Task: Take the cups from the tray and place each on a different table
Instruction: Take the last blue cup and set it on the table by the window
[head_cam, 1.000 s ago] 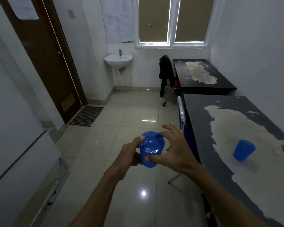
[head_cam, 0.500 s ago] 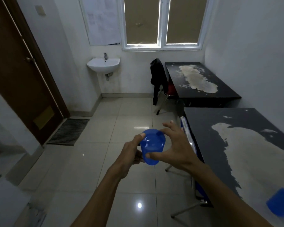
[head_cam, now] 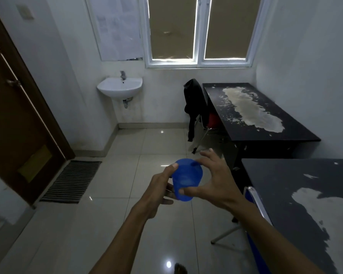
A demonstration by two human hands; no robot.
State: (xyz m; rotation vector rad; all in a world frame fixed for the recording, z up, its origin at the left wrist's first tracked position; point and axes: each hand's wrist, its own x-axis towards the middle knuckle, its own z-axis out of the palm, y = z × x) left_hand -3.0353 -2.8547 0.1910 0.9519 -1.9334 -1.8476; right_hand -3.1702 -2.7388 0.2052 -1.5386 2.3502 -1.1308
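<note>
A blue plastic cup point(head_cam: 186, 179) is held in front of me over the tiled floor, its mouth tilted toward me. My left hand point(head_cam: 160, 189) grips its left side with the thumb at the rim. My right hand point(head_cam: 216, 182) holds its right side, thumb under the base and fingers spread over the rim. A dark table with worn pale patches point(head_cam: 297, 196) is at the near right. A second dark worn table point(head_cam: 251, 123) stands further back under the window. No tray is in view.
A chair with a black jacket point(head_cam: 194, 107) stands left of the far table. A blue chair point(head_cam: 255, 224) is tucked at the near table. A wall sink point(head_cam: 120, 88), a brown door point(head_cam: 14, 119) and a striped mat point(head_cam: 71, 180) are on the left.
The view has moved forward along the room; the far table is closer. The blue cup that stood on the near table has slid out of view. Both hands keep the same hold on the cup.
</note>
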